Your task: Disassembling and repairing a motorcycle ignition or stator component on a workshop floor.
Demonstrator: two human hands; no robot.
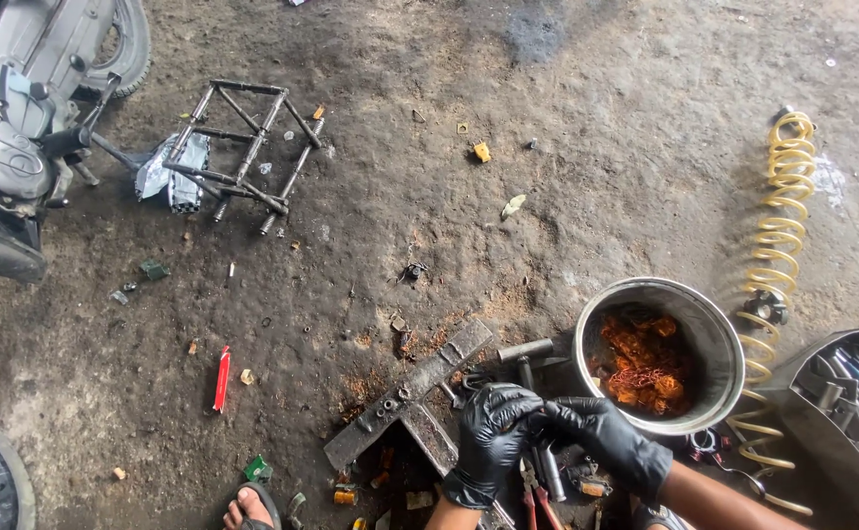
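My left hand point(493, 432) and my right hand point(601, 437), both in black gloves, met low in the view, just in front of the metal bowl point(714, 334). The fingertips of the two hands came together around something small between them; the gloves hid it, so I could not tell what it was or how it sat in my grip. My left fingers point(518, 404) were curled inward, and my right fingers point(559, 417) were bent toward them, touching or nearly touching. Neither hand lay flat or spread.

The bowl stood just beyond my right hand, upright on the dirt floor point(429, 177), with rusty orange scraps point(643, 365) heaped inside. A dark metal rod point(525, 349) lay beside the bowl's left rim. To the left of my left hand lay a flat steel bar point(412, 391) with bolts on it. Red-handled pliers point(537, 505) lay beneath my hands.

A yellow coiled hose point(778, 245) ran down the right side, next to a grey tray of tools point(846, 393). Far off to the upper left stood a welded metal frame point(238, 147) beside a motorcycle point(17, 118). A red marker point(221, 378) lay well apart to the left, and my sandalled foot point(251, 505) showed at the bottom edge.
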